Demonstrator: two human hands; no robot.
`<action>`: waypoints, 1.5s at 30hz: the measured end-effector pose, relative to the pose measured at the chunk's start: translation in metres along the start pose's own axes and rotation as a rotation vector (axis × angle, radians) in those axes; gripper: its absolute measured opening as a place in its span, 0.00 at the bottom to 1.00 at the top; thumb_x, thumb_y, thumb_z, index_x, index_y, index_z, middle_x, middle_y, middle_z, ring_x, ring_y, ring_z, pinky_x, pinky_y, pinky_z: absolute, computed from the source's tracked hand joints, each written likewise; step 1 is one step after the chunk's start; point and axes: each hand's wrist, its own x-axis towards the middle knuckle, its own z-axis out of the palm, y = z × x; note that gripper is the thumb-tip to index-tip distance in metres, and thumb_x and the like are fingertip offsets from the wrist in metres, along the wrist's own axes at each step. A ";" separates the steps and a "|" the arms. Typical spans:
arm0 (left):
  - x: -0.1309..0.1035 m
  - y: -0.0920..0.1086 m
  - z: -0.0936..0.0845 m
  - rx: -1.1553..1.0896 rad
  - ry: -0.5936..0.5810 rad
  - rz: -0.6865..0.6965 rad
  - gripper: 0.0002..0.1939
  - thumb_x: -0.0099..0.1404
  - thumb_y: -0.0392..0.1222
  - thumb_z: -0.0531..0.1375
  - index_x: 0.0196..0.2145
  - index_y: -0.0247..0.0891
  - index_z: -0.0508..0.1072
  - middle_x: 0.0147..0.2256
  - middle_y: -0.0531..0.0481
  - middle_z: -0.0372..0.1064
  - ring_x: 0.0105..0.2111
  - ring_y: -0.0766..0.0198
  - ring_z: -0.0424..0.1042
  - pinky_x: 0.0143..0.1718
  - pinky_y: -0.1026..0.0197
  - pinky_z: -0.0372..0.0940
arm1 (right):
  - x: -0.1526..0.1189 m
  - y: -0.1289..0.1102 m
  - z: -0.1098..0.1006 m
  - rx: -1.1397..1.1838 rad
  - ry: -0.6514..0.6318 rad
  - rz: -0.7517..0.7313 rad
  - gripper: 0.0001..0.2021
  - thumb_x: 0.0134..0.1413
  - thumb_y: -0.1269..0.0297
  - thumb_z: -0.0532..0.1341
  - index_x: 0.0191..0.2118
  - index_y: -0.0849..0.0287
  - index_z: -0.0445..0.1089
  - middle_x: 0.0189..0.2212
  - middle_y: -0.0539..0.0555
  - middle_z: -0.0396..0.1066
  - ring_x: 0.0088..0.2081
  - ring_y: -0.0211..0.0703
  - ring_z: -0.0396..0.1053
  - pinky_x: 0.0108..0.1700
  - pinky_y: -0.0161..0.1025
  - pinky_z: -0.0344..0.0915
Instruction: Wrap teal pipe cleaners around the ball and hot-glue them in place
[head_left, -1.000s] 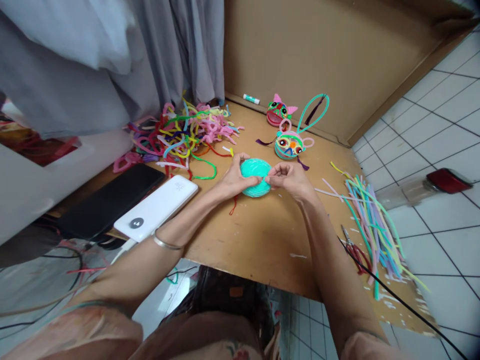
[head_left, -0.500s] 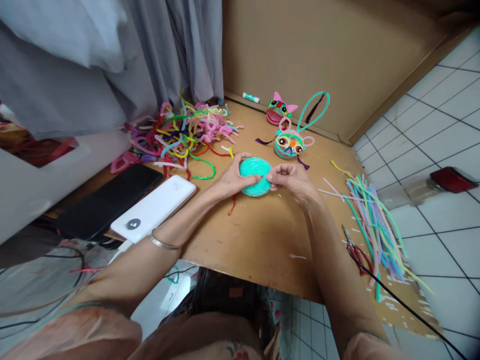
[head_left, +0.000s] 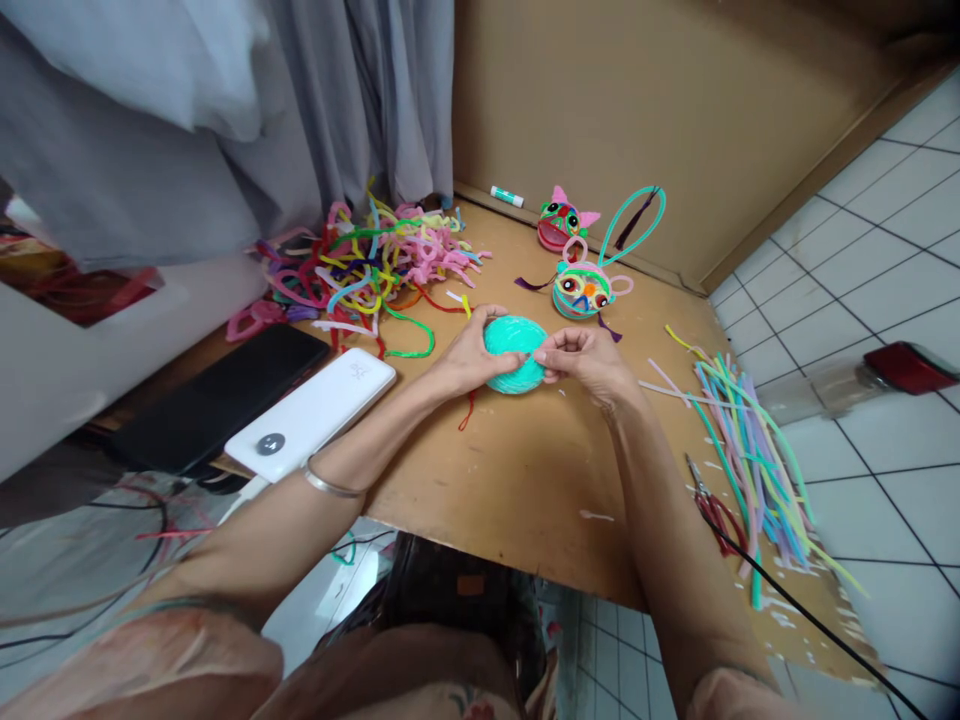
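Note:
A round turquoise coil of wound pipe cleaner (head_left: 514,345) is held just above the tabletop. My left hand (head_left: 471,358) wraps its left side, with the thumb lying across the front. At the coil's right edge, my right hand (head_left: 581,362) is closed, thumb and forefinger pinched against the rim. What sits between those fingertips is too small to make out. A thin red cord loop (head_left: 466,412) shows below the coil. Behind it stands a finished animal-face ornament (head_left: 581,292) with pink ring ears, and a second one (head_left: 559,225) with pink pointed ears.
A tangled heap of coloured pipe cleaners (head_left: 382,260) lies at the back left. Nearer are a black phone-like slab (head_left: 225,395) and a white power bank (head_left: 311,415). Straight pipe cleaners (head_left: 757,460) and red-handled scissors (head_left: 716,510) lie right. A glue stick (head_left: 507,196) rests against the board.
The whole view has shifted very slightly. Both hands keep the same hold on the turquoise coil, and nothing else has visibly moved.

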 end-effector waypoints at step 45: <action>-0.011 0.006 0.005 0.134 0.040 0.004 0.28 0.70 0.62 0.45 0.54 0.35 0.62 0.50 0.38 0.71 0.49 0.52 0.73 0.53 0.48 0.67 | -0.012 0.034 0.026 0.107 0.358 0.058 0.30 0.32 0.46 0.69 0.40 0.52 0.59 0.34 0.46 0.67 0.32 0.39 0.71 0.22 0.32 0.69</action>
